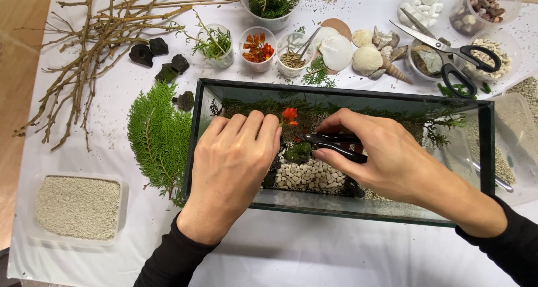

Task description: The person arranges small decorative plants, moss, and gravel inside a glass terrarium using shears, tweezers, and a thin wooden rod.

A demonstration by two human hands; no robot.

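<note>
Honestly that little orange flower (290, 115) inside the glass tank (342, 94) looks super light and crushable, so the right hand (386, 152) pinches black tweezers (330, 142) near its stem while the left hand (235, 152) rests loosely curled, empty, beside it.

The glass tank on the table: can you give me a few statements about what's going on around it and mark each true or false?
1. The right hand holds black tweezers inside the glass tank. True.
2. The left hand holds the scissors. False: they lie across bowls behind the tank.
3. White pebbles lie in the tank. True.
4. The tray of sand sits right of the tank. False: it sits left.
5. The red flower stands between the hands. True.
</note>
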